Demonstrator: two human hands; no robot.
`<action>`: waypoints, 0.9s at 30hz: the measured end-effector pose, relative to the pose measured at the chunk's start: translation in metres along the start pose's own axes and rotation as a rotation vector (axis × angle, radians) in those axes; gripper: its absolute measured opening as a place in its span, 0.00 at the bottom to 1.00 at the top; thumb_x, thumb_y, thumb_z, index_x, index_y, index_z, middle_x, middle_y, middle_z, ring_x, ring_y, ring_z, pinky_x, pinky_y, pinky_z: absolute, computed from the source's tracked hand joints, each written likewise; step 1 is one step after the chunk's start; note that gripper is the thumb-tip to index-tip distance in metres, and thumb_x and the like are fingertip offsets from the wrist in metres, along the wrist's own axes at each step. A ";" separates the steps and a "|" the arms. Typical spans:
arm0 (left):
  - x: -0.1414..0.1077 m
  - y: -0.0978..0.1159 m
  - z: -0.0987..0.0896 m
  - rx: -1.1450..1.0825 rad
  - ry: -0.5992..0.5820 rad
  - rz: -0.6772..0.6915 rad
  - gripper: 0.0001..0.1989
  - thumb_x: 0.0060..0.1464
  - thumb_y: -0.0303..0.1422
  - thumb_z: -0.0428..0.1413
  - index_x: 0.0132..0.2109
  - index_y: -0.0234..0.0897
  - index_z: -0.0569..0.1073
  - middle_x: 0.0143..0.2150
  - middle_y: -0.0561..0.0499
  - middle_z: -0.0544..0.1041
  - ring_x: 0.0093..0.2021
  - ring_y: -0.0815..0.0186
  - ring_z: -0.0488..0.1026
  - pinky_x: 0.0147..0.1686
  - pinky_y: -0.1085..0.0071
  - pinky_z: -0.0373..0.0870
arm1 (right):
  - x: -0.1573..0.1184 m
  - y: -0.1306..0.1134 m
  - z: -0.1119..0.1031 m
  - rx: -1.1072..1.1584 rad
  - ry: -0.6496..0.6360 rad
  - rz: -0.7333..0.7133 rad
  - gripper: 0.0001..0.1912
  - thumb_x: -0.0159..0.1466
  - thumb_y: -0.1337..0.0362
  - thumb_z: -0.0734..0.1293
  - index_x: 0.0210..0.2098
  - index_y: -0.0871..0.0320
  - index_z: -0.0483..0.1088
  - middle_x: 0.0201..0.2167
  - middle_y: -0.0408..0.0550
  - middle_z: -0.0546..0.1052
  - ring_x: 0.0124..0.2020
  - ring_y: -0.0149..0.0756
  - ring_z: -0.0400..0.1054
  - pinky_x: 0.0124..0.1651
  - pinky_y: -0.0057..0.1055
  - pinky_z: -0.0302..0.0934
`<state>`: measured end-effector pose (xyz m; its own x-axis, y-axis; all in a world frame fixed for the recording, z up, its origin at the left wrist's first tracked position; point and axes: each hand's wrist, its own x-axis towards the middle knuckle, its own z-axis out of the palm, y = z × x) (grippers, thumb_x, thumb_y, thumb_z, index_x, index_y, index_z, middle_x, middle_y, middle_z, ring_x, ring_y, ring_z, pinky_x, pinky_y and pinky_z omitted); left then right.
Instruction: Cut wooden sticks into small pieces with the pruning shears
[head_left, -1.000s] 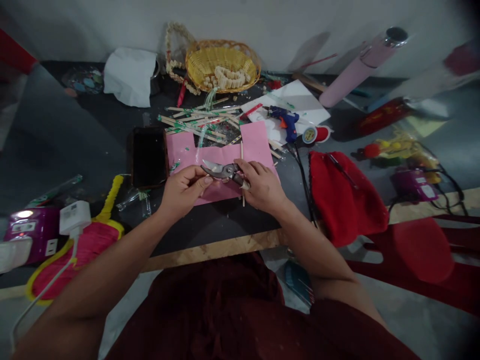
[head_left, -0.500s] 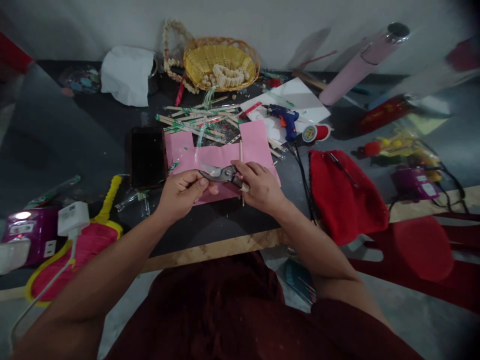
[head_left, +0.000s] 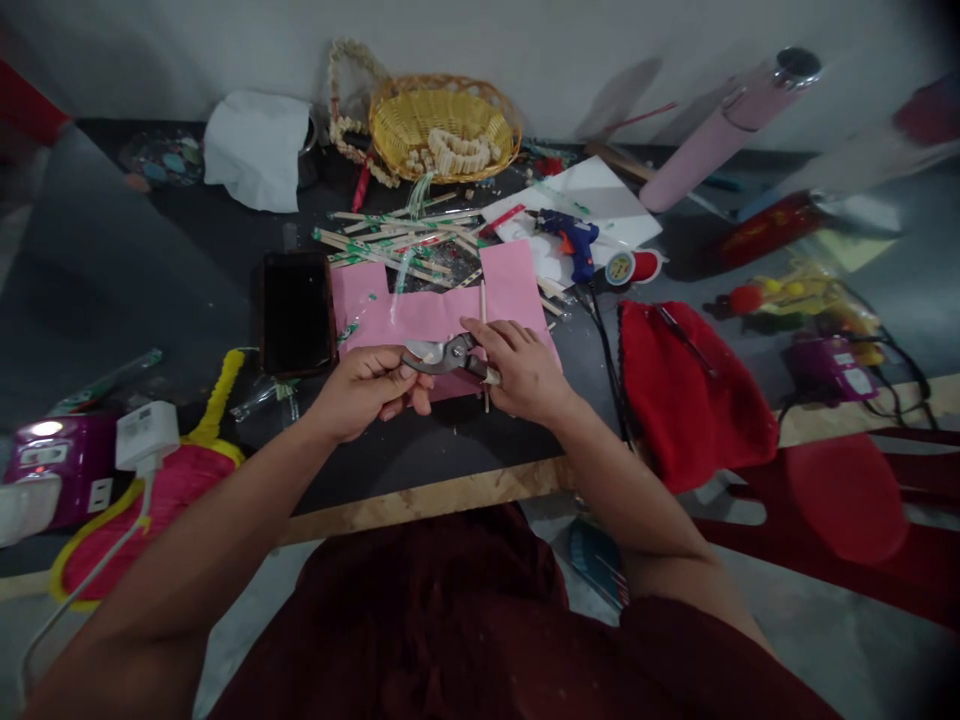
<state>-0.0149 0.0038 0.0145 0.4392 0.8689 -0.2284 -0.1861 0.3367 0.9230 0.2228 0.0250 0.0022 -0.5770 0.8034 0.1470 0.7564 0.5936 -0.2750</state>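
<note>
My right hand (head_left: 525, 372) is closed around the handles of a pair of pruning shears (head_left: 456, 350), whose blades point left. A thin wooden stick (head_left: 484, 300) stands out above and below that hand; whether the fingers grip it too I cannot tell. My left hand (head_left: 371, 388) is closed in a pinch right at the tip of the blades. A small pale bit shows at the blades, but what the left fingers hold is mostly hidden. Below both hands lies a cut sheet of pink paper (head_left: 431, 310).
Behind the paper is a pile of wooden chopsticks (head_left: 390, 245) with wrappers. A phone (head_left: 298, 312) lies left, a blue glue gun (head_left: 574, 240) and red thread spool (head_left: 634, 266) right. A yellow basket (head_left: 390, 120) stands at the back; a red cloth (head_left: 690, 400) hangs over the front edge.
My left hand and the blade tips have shifted slightly down and right, and the left lower fingers have uncurled a little. My right hand keeps its grip on the shears.
</note>
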 end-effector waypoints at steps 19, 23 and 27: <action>0.002 -0.004 0.003 0.342 0.271 0.289 0.10 0.56 0.37 0.58 0.34 0.33 0.74 0.29 0.48 0.80 0.19 0.75 0.64 0.21 0.77 0.62 | 0.000 -0.006 -0.003 -0.069 -0.034 0.114 0.34 0.60 0.67 0.62 0.65 0.57 0.52 0.51 0.57 0.70 0.50 0.48 0.64 0.49 0.42 0.61; 0.001 -0.006 0.001 0.307 0.209 0.243 0.13 0.58 0.39 0.56 0.33 0.33 0.75 0.28 0.48 0.79 0.18 0.76 0.61 0.18 0.77 0.58 | 0.000 -0.005 -0.001 -0.064 -0.038 0.092 0.37 0.58 0.67 0.63 0.66 0.58 0.50 0.53 0.58 0.68 0.52 0.50 0.62 0.50 0.44 0.61; 0.000 -0.005 0.003 0.246 0.188 0.205 0.13 0.57 0.39 0.57 0.32 0.33 0.75 0.28 0.47 0.80 0.17 0.77 0.57 0.17 0.78 0.53 | 0.000 -0.004 0.000 -0.014 -0.012 0.078 0.34 0.59 0.67 0.62 0.65 0.57 0.54 0.51 0.56 0.70 0.52 0.48 0.63 0.51 0.43 0.61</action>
<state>-0.0110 0.0012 0.0105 0.2411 0.9684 -0.0633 -0.0266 0.0718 0.9971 0.2200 0.0231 0.0030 -0.5196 0.8467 0.1146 0.8033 0.5298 -0.2721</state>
